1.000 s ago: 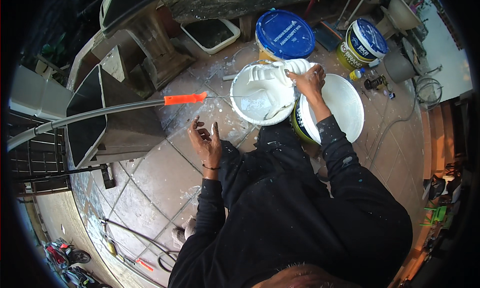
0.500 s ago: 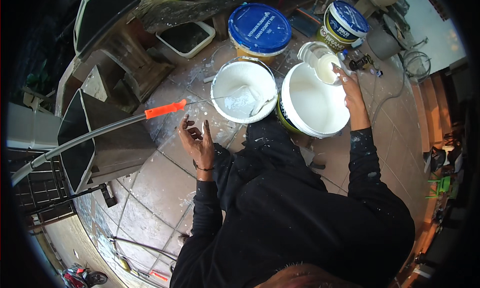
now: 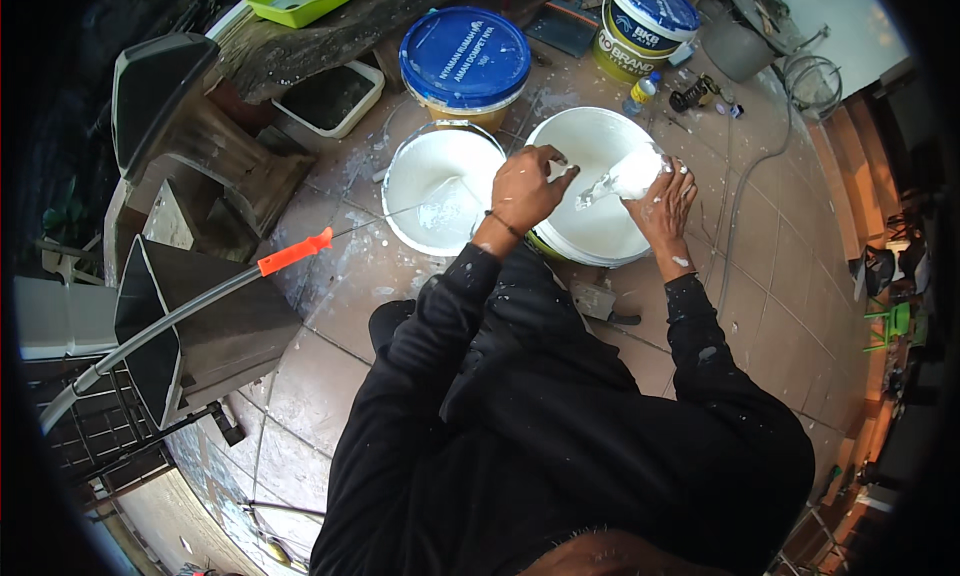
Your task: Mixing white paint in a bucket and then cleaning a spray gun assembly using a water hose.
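My right hand (image 3: 664,204) grips a paint-coated plastic cup (image 3: 636,174), tipped on its side over the right white bucket (image 3: 555,126). White paint hangs or runs from the cup's mouth toward the bucket's inside. My left hand (image 3: 528,188) hovers between the two buckets, near the right one's rim. Its fingers are bent, thumb and forefinger apart, with nothing seen in them. The left white bucket (image 3: 405,161) has pale wet paint at its bottom. A thin metal rod from an orange handle (image 3: 295,252) on a long grey pole reaches into it; its end is hard to make out.
Behind stand a blue-lidded bucket (image 3: 465,61) and another lidded paint bucket (image 3: 640,36). A small bottle (image 3: 640,93) stands by the right bucket. A broad scraper (image 3: 597,301) lies near my leg. Dark angular planters (image 3: 215,326) stand on the left; a hose (image 3: 735,206) crosses the tiles.
My right hand has lowered and tipped the cup over the right bucket. My left hand has moved right, from beside the left bucket to between the buckets, its fingers more bent.
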Available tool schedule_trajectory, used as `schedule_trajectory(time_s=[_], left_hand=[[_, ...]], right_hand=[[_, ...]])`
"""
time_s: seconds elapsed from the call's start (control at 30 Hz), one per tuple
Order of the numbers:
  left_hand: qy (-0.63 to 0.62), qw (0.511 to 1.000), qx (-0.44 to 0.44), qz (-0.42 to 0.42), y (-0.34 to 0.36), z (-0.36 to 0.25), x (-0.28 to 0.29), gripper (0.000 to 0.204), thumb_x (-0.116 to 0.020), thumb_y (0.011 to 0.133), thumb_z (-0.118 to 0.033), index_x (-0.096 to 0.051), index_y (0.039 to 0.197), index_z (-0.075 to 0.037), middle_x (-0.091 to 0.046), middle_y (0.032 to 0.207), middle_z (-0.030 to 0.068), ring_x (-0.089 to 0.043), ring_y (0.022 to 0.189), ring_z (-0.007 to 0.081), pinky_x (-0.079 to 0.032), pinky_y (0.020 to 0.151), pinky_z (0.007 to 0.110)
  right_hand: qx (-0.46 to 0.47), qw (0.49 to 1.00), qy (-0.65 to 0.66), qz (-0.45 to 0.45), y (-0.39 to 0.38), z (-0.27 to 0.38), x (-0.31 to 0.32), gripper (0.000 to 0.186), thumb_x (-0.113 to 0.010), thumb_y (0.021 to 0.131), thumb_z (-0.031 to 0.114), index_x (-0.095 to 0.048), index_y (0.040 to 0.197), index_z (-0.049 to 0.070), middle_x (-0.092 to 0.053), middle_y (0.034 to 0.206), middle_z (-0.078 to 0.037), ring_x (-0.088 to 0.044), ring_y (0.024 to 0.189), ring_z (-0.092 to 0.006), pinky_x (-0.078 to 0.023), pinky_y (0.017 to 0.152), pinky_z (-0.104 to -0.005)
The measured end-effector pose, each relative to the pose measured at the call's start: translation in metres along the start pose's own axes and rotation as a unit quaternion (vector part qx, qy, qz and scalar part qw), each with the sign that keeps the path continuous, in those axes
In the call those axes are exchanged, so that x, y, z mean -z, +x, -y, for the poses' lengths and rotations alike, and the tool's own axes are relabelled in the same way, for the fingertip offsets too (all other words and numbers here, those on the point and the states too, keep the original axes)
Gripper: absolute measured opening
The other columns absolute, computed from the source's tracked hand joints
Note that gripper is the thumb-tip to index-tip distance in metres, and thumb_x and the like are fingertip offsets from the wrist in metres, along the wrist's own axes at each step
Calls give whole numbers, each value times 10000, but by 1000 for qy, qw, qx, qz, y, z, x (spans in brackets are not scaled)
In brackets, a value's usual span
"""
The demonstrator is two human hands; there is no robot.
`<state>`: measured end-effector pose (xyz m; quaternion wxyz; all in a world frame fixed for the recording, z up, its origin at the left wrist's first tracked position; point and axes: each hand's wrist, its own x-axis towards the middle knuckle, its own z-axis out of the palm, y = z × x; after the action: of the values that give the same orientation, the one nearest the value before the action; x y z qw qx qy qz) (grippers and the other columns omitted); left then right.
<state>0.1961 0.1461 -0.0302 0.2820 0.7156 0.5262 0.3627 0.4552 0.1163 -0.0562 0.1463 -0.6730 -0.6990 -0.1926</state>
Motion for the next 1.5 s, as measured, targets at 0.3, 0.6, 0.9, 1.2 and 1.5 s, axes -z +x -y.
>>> schedule_trajectory(time_s=[0.3, 0.6, 0.9, 1.2, 1.5], left_hand=[[29, 998, -55, 29, 46, -2, -61, 414, -796, 783, -349, -705, 1062, -56, -648, 1001, 155, -660, 896, 318, -528, 815, 392], [0, 989, -74, 126, 77, -11, -101, 654, -851, 717, -398, -643, 1237, -58, -595, 1159, 216, -619, 1076, 358, -506, 945, 412], [-29, 965, -105, 238, 85, -12, -128, 1060, -884, 585, -545, -477, 1402, -6, -517, 1369, 240, -502, 1285, 392, -389, 1099, 462], [-61, 954, -137, 261, 86, -12, -153, 975, -856, 605, -503, -497, 1369, -14, -538, 1357, 216, -446, 1318, 393, -361, 1127, 451], [-59, 953, -137, 265, 83, -9, -176, 1095, -848, 543, -604, -499, 1416, -42, -402, 1486, 209, -355, 1394, 394, -334, 1150, 485]], right_hand=[[143, 989, 47, 1, 18, -51, -24, 1033, -918, 586, 320, -347, 1400, 39, -413, 1405, -180, -393, 1270, -401, -321, 1039, -534], [253, 966, 57, 17, 37, -110, -30, 1039, -899, 596, 372, -363, 1429, 57, -386, 1420, -152, -381, 1280, -387, -332, 1051, -533], [256, 963, 68, -48, 14, -106, -28, 1009, -903, 568, 392, -404, 1389, 87, -410, 1373, -99, -391, 1283, -334, -341, 1046, -493], [264, 960, 78, -57, 9, -104, -16, 1012, -911, 555, 384, -402, 1384, 106, -423, 1378, -91, -399, 1273, -316, -347, 1044, -486], [260, 963, 69, 17, 2, -109, 13, 1074, -927, 533, 351, -369, 1417, 103, -412, 1418, -95, -398, 1277, -327, -343, 1049, -482]])
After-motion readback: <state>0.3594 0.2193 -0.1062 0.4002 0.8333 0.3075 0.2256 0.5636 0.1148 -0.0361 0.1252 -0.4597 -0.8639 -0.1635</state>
